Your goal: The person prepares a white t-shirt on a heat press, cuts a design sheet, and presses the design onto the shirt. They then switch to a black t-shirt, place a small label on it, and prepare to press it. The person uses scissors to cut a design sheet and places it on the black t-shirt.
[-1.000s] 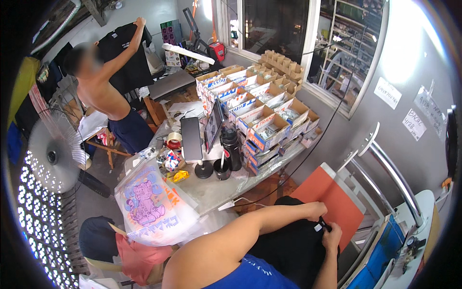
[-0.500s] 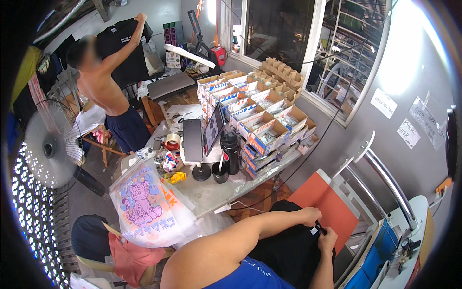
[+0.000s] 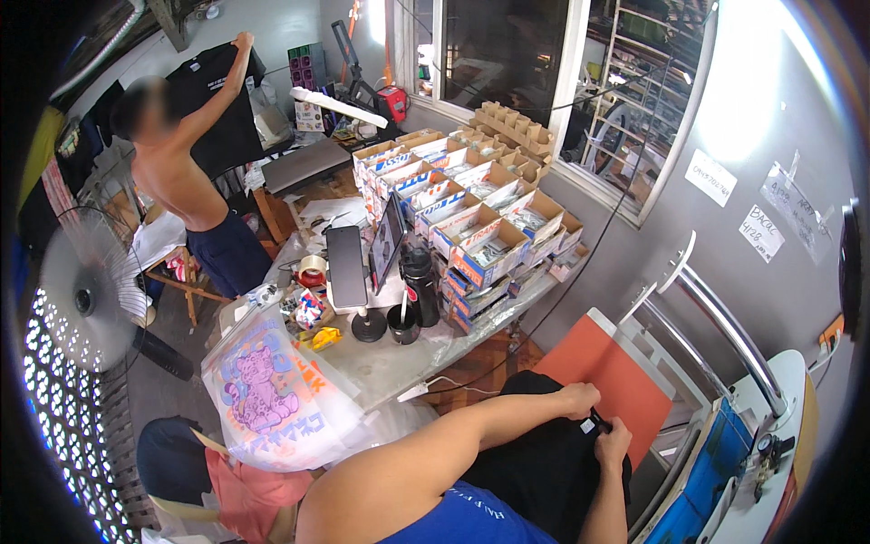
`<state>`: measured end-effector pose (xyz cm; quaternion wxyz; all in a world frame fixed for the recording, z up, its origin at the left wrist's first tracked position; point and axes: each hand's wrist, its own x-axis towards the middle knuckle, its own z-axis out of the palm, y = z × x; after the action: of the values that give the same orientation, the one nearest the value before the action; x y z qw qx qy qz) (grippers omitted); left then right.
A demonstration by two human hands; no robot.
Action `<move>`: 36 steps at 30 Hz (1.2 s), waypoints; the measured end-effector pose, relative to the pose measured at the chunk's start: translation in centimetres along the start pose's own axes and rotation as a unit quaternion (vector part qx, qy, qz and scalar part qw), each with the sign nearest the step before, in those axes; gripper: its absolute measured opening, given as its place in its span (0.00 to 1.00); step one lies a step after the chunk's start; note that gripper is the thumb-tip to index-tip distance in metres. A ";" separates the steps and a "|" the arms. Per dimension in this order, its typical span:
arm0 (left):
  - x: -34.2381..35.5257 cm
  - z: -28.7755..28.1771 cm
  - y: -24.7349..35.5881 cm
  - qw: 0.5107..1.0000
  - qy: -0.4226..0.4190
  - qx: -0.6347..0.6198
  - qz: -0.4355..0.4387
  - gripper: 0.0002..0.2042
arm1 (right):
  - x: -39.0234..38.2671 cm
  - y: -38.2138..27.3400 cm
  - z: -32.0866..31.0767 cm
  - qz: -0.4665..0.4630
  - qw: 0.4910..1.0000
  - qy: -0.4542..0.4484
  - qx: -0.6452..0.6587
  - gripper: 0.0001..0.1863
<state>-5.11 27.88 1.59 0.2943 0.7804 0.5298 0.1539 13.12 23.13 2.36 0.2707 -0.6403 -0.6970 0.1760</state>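
Black garment [image 3: 521,458], loosely spread, small white label [image 3: 587,425] near edge; left hand [image 3: 578,400], right hand [image 3: 613,440] gripping edge.

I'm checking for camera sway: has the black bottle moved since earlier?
No, neither way: the black bottle stands in the same spot beside the stacked boxes.

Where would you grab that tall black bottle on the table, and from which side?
Grip the black bottle around its upper body, below the top, probably from above on the near side. It stands upright and looks roughly cylindrical, so wrapping it should work; the small black cup crowds its lower left and cardboard boxes its right.
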 end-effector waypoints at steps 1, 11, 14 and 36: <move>-0.1 -0.1 0.1 1.000 -0.005 0.001 -0.005 0.10 | 0.1 0.0 0.0 0.001 1.000 -0.006 -0.007 0.06; 0.1 1.8 0.1 0.937 0.229 0.187 0.184 0.07 | -0.6 -0.1 1.1 -0.111 0.955 0.195 -0.196 0.14; -0.4 2.7 0.0 0.945 0.152 0.182 0.227 0.04 | -2.3 0.1 2.1 -0.054 0.981 0.066 -0.173 0.10; -3.2 0.5 0.9 0.988 -0.045 0.090 0.118 0.41 | -3.0 0.3 -0.8 0.057 0.985 -0.144 -0.082 0.40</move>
<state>-5.45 24.55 2.00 0.2259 0.8669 0.4320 0.1041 13.92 20.11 2.34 0.1040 -0.6670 -0.7031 0.2236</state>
